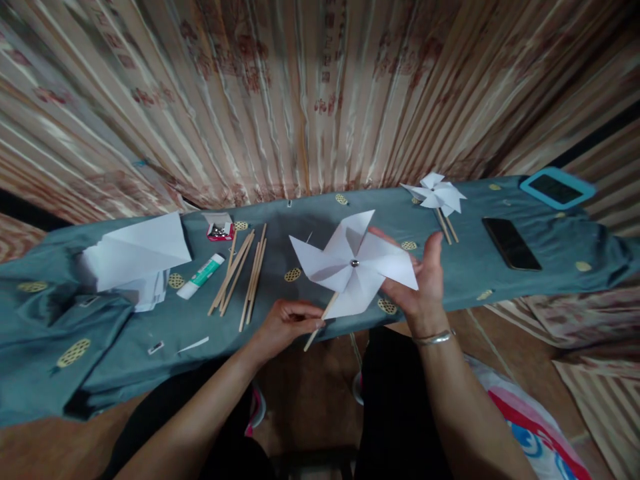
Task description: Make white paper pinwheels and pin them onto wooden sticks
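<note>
A white paper pinwheel [345, 273] with a silver pin at its centre is held up over the near edge of the cloth-covered table. My left hand [295, 320] pinches its wooden stick just below the blades. My right hand [417, 283] is open beside the pinwheel, thumb raised, with some fingers hidden behind the right-hand blade; whether they touch the paper I cannot tell. On the table to the left lie several loose wooden sticks [229, 277], a glue stick [201, 276] and a small red box of metal pins [220, 230].
White paper sheets [143, 250] are stacked at the left. Finished pinwheels [437, 193] lie at the back right, near a black phone [511, 244] and a blue-framed tablet [557, 187]. A curtain [280, 100] hangs behind the table [450, 280]. A plastic bag [530, 413] sits on the floor.
</note>
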Demonstrator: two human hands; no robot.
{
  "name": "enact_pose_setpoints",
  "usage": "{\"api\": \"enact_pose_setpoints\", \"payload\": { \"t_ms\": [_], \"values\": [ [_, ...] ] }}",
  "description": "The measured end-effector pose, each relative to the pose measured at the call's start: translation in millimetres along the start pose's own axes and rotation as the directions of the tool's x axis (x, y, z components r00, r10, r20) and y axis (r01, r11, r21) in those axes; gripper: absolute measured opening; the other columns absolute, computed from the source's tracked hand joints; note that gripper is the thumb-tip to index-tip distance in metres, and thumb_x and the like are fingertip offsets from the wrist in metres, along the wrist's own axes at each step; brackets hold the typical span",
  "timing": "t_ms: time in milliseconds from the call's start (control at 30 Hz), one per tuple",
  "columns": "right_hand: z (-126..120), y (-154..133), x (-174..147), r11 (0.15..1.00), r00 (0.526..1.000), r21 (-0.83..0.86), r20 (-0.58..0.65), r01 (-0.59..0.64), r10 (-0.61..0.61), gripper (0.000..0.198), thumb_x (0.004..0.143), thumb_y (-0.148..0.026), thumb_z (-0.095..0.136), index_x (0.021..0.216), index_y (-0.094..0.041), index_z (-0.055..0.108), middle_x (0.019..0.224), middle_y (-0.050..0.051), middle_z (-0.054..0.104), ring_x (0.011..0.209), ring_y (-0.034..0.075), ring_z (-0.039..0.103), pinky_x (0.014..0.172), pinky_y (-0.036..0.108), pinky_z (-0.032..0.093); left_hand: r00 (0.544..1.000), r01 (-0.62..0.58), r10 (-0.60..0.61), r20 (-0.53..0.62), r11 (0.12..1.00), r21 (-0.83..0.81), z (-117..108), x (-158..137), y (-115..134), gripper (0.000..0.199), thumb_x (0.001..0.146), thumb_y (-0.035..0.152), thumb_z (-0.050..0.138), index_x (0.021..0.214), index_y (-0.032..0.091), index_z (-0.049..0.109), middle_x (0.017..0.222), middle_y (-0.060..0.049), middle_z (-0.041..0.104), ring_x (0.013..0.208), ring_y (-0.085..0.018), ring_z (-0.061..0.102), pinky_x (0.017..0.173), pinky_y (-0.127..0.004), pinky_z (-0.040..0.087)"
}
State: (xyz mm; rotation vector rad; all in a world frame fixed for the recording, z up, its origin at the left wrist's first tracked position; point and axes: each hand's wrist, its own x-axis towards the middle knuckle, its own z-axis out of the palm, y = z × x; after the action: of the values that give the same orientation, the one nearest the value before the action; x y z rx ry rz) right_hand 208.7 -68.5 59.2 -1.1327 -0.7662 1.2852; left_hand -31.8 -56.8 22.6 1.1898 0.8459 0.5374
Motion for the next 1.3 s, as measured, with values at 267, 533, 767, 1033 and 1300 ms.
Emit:
{"api": "enact_pose_setpoints", "payload": {
  "t_ms": [267, 533, 767, 1033, 1300],
  "values": [
    [-9, -11, -6, 0.987, 0.992, 0.109, 0.053, -0.117, 0.111, 0.099, 0.063, -0.098, 0.030, 0.113, -0.023, 0.071, 0.110, 0.015, 0.075, 0.102, 0.035, 0.069, 0.081, 0.053, 0.054, 0.998, 0.036, -0.038, 0.055, 0.999, 0.032, -7, -8, -10, 0.014, 0.064, 0.030, 0.080, 0.073, 0.019, 0.081, 0.072, -0.004, 0.072, 0.065, -0.012, 0.059, 0.063, -0.022, 0.043],
    [-12, -6, -11, 0.984, 0.972, 0.150, 0.224, -0.100, 0.065, 0.083, 0.068, -0.090, 0.047, 0.115, -0.025, 0.070, 0.112, 0.010, 0.075, 0.114, 0.034, 0.065, 0.095, 0.051, 0.052, 0.997, 0.080, -0.080, 0.003, 0.996, 0.031, -9, -10, -14, 0.015, 0.061, 0.029, 0.082, 0.071, 0.018, 0.080, 0.070, -0.002, 0.071, 0.065, -0.011, 0.059, 0.064, -0.022, 0.043],
    [-13, -3, -9, 0.999, 0.982, 0.034, 0.189, -0.017, 0.010, 0.060, 0.070, -0.071, 0.068, 0.110, -0.027, 0.074, 0.115, 0.006, 0.075, 0.105, 0.028, 0.069, 0.086, 0.040, 0.056, 0.996, 0.093, -0.093, -0.009, 0.996, 0.009, -8, -9, -13, 0.017, 0.060, 0.031, 0.083, 0.069, 0.017, 0.079, 0.069, -0.003, 0.071, 0.066, -0.012, 0.058, 0.064, -0.022, 0.043],
    [-9, -1, -9, 1.000, 0.988, -0.012, 0.155, 0.002, -0.001, 0.046, 0.068, -0.050, 0.081, 0.108, -0.029, 0.075, 0.106, 0.002, 0.077, 0.085, 0.017, 0.070, 0.072, 0.026, 0.056, 0.993, 0.121, -0.121, -0.013, 0.992, -0.034, -6, -8, -13, 0.020, 0.056, 0.032, 0.085, 0.066, 0.017, 0.078, 0.064, -0.002, 0.068, 0.060, -0.010, 0.054, 0.058, -0.021, 0.040],
    [-4, 3, -3, 1.000, 0.992, 0.020, 0.124, -0.005, 0.002, 0.038, 0.067, -0.046, 0.083, 0.101, -0.029, 0.077, 0.092, 0.001, 0.078, 0.072, 0.014, 0.068, 0.064, 0.024, 0.055, 0.992, 0.123, -0.124, -0.011, 0.990, -0.061, -4, -8, -13, 0.022, 0.057, 0.032, 0.086, 0.071, 0.017, 0.080, 0.066, -0.002, 0.070, 0.061, -0.010, 0.056, 0.060, -0.021, 0.042]
  ]
}}
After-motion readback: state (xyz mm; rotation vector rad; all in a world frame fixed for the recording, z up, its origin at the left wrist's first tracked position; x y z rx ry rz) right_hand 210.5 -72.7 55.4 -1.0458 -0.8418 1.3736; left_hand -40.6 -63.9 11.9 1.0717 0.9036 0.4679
